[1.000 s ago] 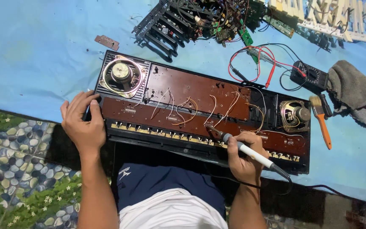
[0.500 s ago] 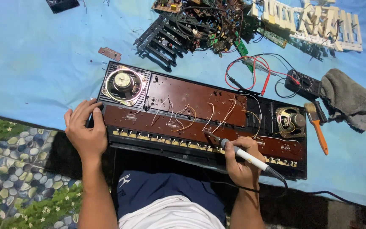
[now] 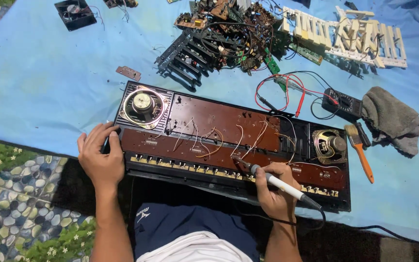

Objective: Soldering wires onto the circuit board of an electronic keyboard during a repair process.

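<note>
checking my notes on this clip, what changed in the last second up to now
Little changed: the view tilted, so everything sits lower in frame. The right hand keeps the white-handled soldering iron with its tip on the long brown circuit board, and the left hand stays on the left end of the black keyboard casing.

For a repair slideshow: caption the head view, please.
Right hand touches a soldering iron to a brown circuit board; left hand steadies the opened keyboard chassis.
</note>
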